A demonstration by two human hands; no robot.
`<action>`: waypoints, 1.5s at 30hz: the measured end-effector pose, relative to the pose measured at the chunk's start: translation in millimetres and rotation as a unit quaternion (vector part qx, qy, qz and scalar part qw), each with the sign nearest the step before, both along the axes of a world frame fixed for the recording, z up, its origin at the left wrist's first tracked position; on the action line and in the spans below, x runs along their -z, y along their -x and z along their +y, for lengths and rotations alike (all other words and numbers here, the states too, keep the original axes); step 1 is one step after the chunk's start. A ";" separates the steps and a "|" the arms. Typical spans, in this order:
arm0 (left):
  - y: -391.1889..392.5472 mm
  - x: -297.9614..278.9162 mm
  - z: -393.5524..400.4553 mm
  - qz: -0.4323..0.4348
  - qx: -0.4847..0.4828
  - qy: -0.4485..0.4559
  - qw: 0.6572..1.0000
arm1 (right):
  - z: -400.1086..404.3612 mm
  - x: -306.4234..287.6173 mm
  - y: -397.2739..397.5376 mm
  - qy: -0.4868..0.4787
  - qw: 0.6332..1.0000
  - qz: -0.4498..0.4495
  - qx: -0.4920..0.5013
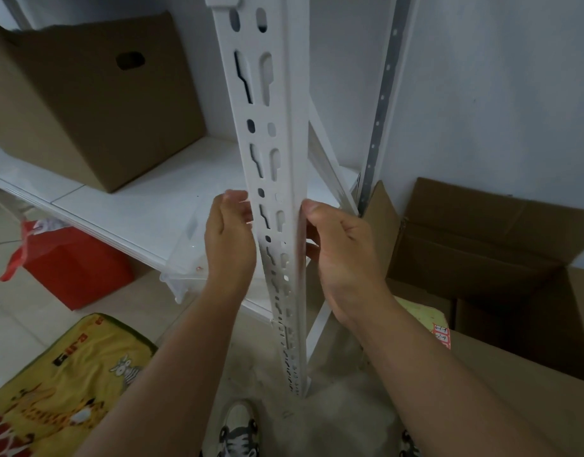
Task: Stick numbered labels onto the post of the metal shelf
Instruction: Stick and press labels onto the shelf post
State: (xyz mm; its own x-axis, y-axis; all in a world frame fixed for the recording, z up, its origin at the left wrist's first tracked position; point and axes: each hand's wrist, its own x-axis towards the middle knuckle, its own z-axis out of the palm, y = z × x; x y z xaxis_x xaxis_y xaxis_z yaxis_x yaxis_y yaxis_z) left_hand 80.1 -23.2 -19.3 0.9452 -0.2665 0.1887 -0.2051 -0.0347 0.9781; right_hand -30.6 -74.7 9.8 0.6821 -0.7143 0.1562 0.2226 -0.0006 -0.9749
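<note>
Head view looks down the white slotted post (277, 179) of the metal shelf, which runs upright through the middle of the frame with both hands at mid-height on it. Left hand (229, 239) sits against the post's left edge, fingers curled; something thin and pale shows at its fingertips, perhaps a label, but I cannot tell for sure. Right hand (336, 249) has its thumb pressed on the post's right edge with the fingers wrapped behind, a grip clamped on the post, probably to steady it or smooth something down. A sheet of handwritten red-edged labels (442, 336) lies on the cardboard box (501, 384) at the right, close by, likely so the next one is within easy reach.
</note>
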 end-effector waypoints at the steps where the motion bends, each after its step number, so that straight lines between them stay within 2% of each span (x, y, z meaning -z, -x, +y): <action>1: 10.3 -6.5 0.7 -0.017 0.005 0.034 0.999 | 0.2 0.0 -0.3 0.003 1.000 0.004 0.004; 4: 36.6 -18.4 3.8 -0.106 0.020 0.093 0.990 | 1.1 -0.4 -1.1 0.003 1.000 0.014 0.003; 6: 47.9 -21.0 4.8 -0.154 0.047 0.098 0.982 | -0.2 2.2 -1.3 -0.021 1.000 0.016 -0.001; 8: 57.1 -23.1 4.1 -0.189 0.061 0.071 0.978 | -3.7 7.5 -0.6 -0.068 0.997 0.004 -0.025; 11: 64.7 -25.9 -0.1 -0.215 0.026 0.039 0.976 | -5.1 14.6 2.6 -0.149 0.984 -0.030 -0.090; 16: 70.3 -23.2 -9.9 -0.264 -0.027 -0.010 0.964 | -3.8 17.4 3.0 -0.262 0.957 -0.076 -0.100; 29: 68.0 -14.4 -19.5 -0.300 -0.066 -0.045 0.950 | -2.6 19.1 3.4 -0.322 0.932 -0.108 -0.130; 45: 69.0 -16.2 -19.8 -0.314 -0.065 -0.061 0.945 | -1.7 20.1 5.6 -0.315 0.932 -0.113 -0.136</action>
State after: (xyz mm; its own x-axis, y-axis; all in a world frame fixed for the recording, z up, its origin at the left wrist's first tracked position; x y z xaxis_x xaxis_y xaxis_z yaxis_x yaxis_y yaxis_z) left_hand 11.1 -43.0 -3.1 0.6826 -0.2113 0.6996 -0.7308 -0.2036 0.6515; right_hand -36.1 -76.4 -10.3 0.8523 -0.5176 -0.0749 0.3298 0.6431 -0.6911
